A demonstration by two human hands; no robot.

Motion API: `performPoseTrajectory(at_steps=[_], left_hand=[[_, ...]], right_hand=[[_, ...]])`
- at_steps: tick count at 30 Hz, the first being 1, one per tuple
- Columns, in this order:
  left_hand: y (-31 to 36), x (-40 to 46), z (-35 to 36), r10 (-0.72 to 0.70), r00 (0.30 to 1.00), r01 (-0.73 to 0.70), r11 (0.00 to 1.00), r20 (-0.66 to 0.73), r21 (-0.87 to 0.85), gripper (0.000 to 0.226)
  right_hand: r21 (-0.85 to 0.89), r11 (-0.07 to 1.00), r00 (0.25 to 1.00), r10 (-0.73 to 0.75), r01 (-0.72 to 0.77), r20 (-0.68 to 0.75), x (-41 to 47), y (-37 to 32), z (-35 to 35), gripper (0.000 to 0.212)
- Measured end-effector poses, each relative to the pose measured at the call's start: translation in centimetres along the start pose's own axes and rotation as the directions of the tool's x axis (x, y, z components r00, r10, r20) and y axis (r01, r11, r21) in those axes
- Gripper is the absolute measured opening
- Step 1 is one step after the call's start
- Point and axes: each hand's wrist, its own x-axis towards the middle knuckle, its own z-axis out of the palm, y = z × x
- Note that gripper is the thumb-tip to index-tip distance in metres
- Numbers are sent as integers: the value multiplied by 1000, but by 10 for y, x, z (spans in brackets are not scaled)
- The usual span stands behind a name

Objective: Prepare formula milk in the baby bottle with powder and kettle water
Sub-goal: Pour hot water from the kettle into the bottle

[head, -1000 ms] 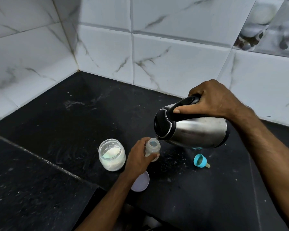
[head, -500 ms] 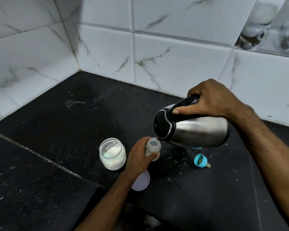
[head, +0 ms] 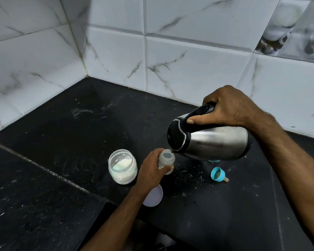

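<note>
My left hand (head: pixel 150 172) grips a small clear baby bottle (head: pixel 167 158) standing open on the black counter (head: pixel 71 134). My right hand (head: pixel 227 107) holds the black handle of a steel kettle (head: pixel 212 142), tipped almost flat with its spout right over the bottle's mouth. An open glass jar (head: pixel 122 166) with white powder stands just left of the bottle. The blue bottle cap with teat (head: pixel 218 174) lies on its side to the right, below the kettle.
A pale round lid (head: pixel 153 196) lies on the counter, partly under my left wrist. White marbled tile walls (head: pixel 188 66) meet in a corner at the back left. A seam (head: pixel 43 169) crosses the counter; the front edge drops off near the bottom centre.
Both hands keep their hold. The kettle stays tipped over the bottle in nearly the same pose; only the view has shifted a little.
</note>
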Motion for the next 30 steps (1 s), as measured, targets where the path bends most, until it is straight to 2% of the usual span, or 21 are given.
performPoseTrajectory(at_steps=[10,30], left_hand=[[-2,0,1,2,1000,-2,1000,-11,-13,49],[1,-2,0,-4,1000,4,1000,-5,-11,56]], right_hand=[[-23,999,999,-34,34,-2,4,-3,-2,84],[-41,998,999,-48,49,13,10,-7,-3,84]])
